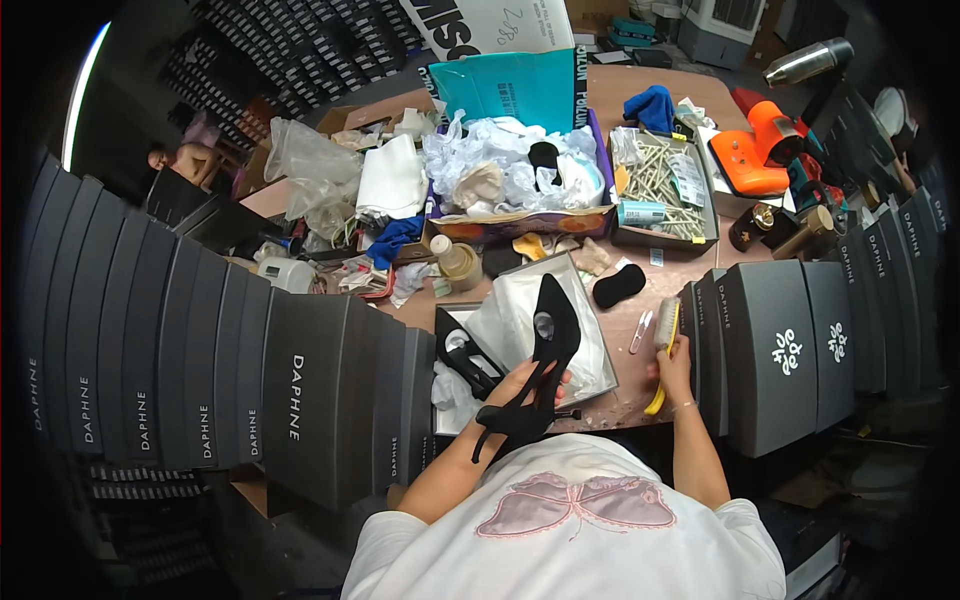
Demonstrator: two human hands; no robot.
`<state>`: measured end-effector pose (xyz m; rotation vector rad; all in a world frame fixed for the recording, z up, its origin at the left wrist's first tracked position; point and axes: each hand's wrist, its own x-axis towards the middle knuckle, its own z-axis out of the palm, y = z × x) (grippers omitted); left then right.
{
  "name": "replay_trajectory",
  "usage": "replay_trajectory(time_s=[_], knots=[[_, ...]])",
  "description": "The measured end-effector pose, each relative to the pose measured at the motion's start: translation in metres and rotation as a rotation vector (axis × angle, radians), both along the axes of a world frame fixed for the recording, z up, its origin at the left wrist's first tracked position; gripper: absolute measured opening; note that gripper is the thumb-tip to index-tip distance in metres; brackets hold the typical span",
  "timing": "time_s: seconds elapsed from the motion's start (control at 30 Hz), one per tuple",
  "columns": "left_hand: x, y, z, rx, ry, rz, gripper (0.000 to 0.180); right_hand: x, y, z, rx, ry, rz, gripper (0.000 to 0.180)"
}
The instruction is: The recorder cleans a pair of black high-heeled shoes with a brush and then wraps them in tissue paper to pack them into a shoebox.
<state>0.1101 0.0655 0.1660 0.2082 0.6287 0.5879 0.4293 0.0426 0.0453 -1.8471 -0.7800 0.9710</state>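
My left hand (530, 385) grips a black pointed high-heel shoe (548, 345) by its heel end, sole up, toe pointing away over an open shoe box (590, 300) lined with white tissue. A second black shoe (462, 355) lies at the box's left side. My right hand (674, 368) holds a yellow-handled brush (664, 345) just right of the box, bristles near the table.
Rows of dark grey shoe boxes (200, 350) stand to the left, with more dark boxes (790, 340) at the right. A cardboard tray of wooden sticks (665, 185), a box of crumpled plastic (520, 170), an orange tool (755, 150), a black insole (618, 285) and small tweezers (640, 332) crowd the table.
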Motion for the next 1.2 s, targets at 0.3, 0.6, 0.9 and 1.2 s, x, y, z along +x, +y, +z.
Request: replay_trajectory(time_s=[0.3,0.6,0.9,1.2], knots=[[-0.005,0.015,0.029,0.375,-0.083,-0.328,0.039,-0.049,0.004,0.241,0.55,-1.196,1.444,0.048],[0.006,-0.014,0.059,1.168,0.918,-0.262,0.074,-0.036,0.025,0.232,0.445,-1.389,1.053,0.041],[-0.007,-0.019,0.051,1.306,1.392,-0.226,0.072,-0.081,0.034,0.266,0.482,-1.218,1.13,0.028],[-0.001,-0.003,0.064,1.099,0.966,-0.138,0.065,-0.094,0.079,0.196,0.418,0.133,0.675,0.082]])
